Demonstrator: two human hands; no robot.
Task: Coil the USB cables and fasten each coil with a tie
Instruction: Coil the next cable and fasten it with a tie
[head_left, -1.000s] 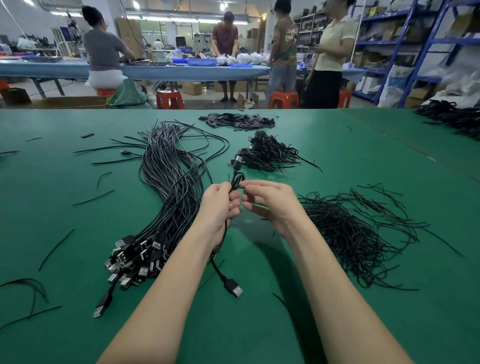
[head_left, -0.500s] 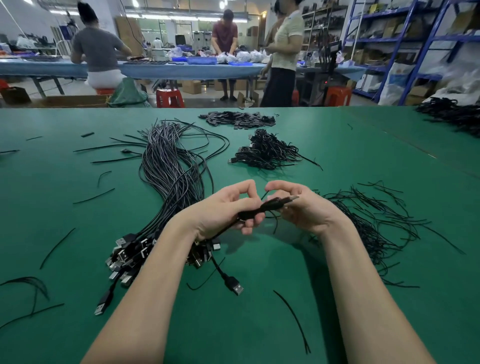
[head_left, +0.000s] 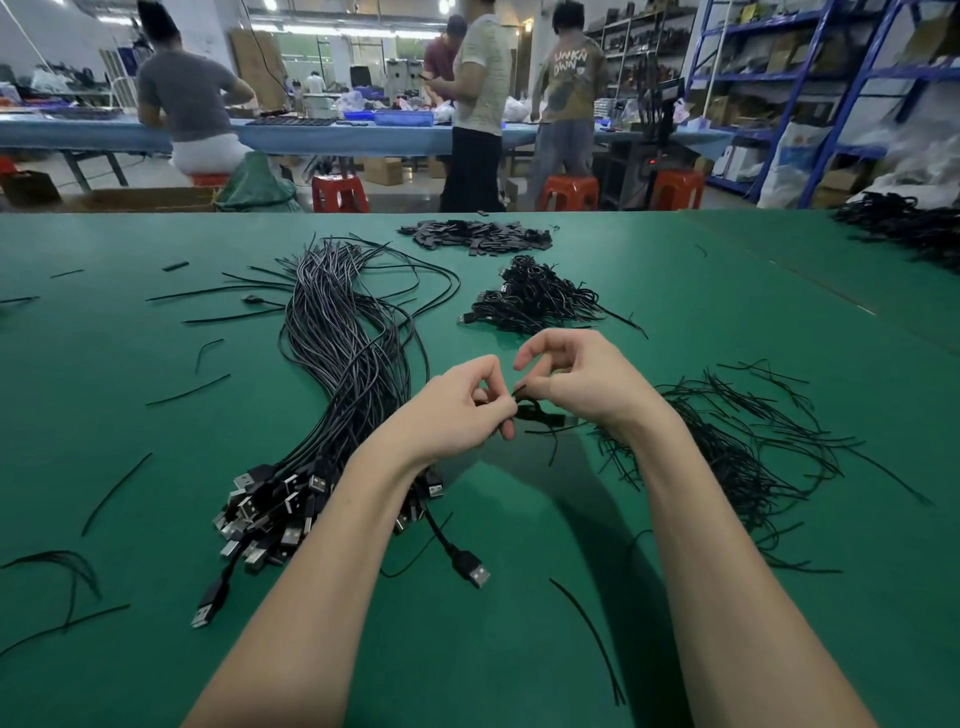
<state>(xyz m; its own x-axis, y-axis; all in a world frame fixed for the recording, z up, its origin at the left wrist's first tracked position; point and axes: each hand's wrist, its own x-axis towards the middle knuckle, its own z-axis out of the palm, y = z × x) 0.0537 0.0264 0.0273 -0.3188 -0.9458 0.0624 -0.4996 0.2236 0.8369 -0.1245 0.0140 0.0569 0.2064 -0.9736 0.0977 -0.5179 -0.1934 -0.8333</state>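
Note:
Above the middle of the green table (head_left: 156, 519), my left hand (head_left: 457, 410) grips a small coiled black USB cable (head_left: 535, 413). My right hand (head_left: 582, 384) pinches a thin black tie at the coil, index finger raised; most of the coil is hidden between the fingers. To the left lies a long bundle of uncoiled black USB cables (head_left: 343, 374), its plugs heaped near my left forearm. One loose plug (head_left: 470, 569) lies in front of it. A spread of black ties (head_left: 737, 447) lies to the right. A pile of tied coils (head_left: 535, 299) sits beyond my hands.
A heap of small flat black parts (head_left: 478, 236) lies near the far edge. Stray ties are scattered on the left and front. More black cables (head_left: 904, 228) lie at the far right. Several people stand or sit at a blue bench behind; red stools and blue shelving are there.
The coil has gone from upright to level and come nearer. Both hands have closed together on it, and the right fingers now work a tie at the coil.

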